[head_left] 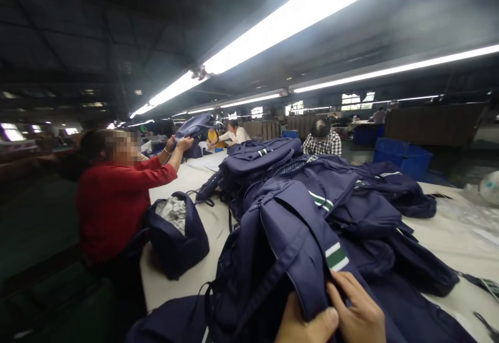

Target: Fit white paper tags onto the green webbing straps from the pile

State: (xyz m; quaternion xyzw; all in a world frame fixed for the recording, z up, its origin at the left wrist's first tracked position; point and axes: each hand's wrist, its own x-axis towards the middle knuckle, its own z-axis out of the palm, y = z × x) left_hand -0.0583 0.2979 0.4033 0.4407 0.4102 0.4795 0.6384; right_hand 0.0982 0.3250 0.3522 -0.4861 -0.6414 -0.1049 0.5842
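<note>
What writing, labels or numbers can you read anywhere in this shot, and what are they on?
No readable text anywhere in this view.
The navy backpack gripped by the right hand and left hand: only green and white stripes, no lettering.
The other backpacks in the pile: stripes only, no words or logos visible.
The blue crates in the background: too far and blurred to show any marking.

Single head-worn view, no second view to overlap. Camera sits close above the near backpack (288,249), tilted forward along the worktop (448,239), taking in the hall, ceiling lights (304,10) and seated people beyond. Both hands enter at bottom edge.
</note>
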